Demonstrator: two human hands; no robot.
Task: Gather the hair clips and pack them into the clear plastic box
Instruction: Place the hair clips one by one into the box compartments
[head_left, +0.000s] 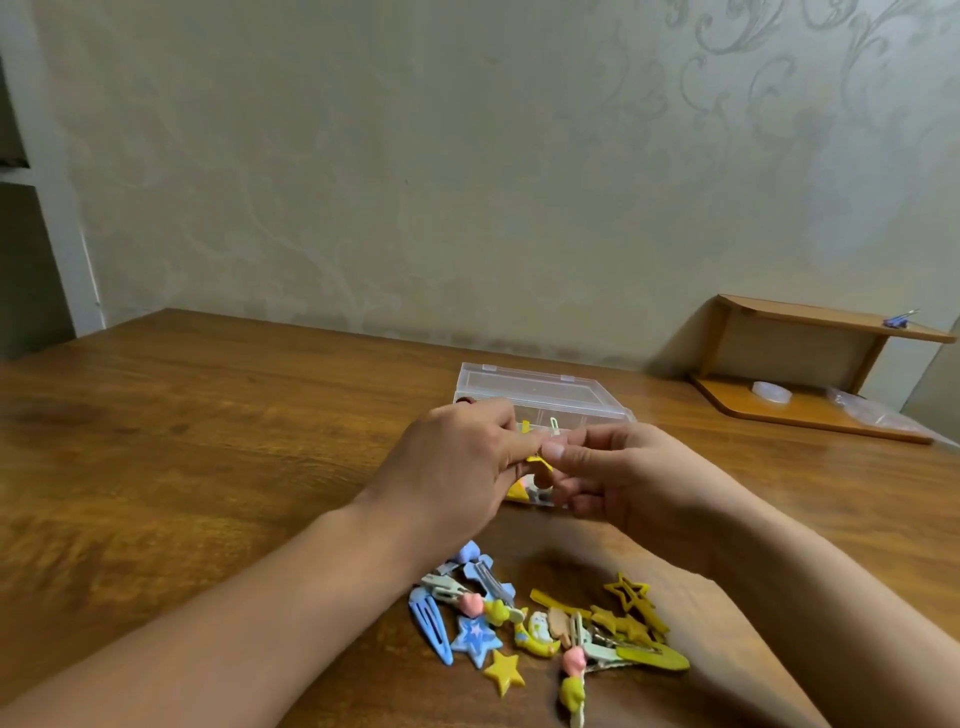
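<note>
The clear plastic box (524, 387) stands open on the wooden table, its lid tipped back; a few clips lie inside, partly hidden by my hands. My left hand (457, 462) and my right hand (618, 473) meet just in front of the box, fingertips pinched together on a small yellow hair clip (535, 459). Nearer to me lies a loose pile of hair clips (545, 623): a blue snap clip (431, 629), a blue star (475, 639), a yellow star (504, 670), an open yellow star clip (631, 595) and several others.
A small wooden shelf unit (810, 364) stands at the back right against the wall, with a blue clip (898, 319) on top and a clear round lid (771, 391) and a plastic bag (878, 413) on its lower board. The papered wall rises right behind the table.
</note>
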